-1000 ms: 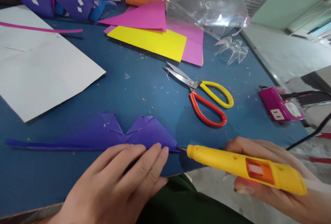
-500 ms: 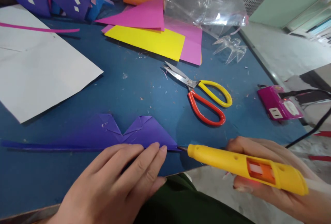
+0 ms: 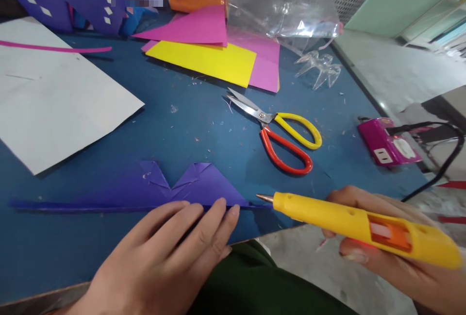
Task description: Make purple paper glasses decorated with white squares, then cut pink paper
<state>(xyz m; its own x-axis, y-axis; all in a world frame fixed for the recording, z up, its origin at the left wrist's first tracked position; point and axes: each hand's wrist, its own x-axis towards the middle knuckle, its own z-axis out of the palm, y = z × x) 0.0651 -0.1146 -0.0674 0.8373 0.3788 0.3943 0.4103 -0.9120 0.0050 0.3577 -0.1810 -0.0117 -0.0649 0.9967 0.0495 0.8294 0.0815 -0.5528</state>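
Folded purple paper [image 3: 204, 184] with two raised points lies along the near side of the table, a narrow folded strip running along its lower edge. My left hand [image 3: 171, 247] is closed on that lower edge, fingertips pressed together on the strip; the thumb is mostly hidden. A yellow pen-shaped hot glue gun [image 3: 324, 215] rests in the grip of my right hand [image 3: 386, 247]. Its metal tip points left, just above the strip's right end, apart from the paper. Orange and pale parts show through a window in its body.
Scissors [image 3: 267, 118] with red and yellow handles lie mid-table. White paper [image 3: 73, 106] covers the left, and yellow paper [image 3: 204, 62] lies behind beside pink sheets [image 3: 196, 26]. A magenta power box [image 3: 388, 142] with a black cord sits right. Clear plastic packaging [image 3: 284, 14] stands at the back.
My right hand has drawn the glue gun to the right and slightly up, lifting its tip off the right end of the purple paper. The left hand stays on the strip.
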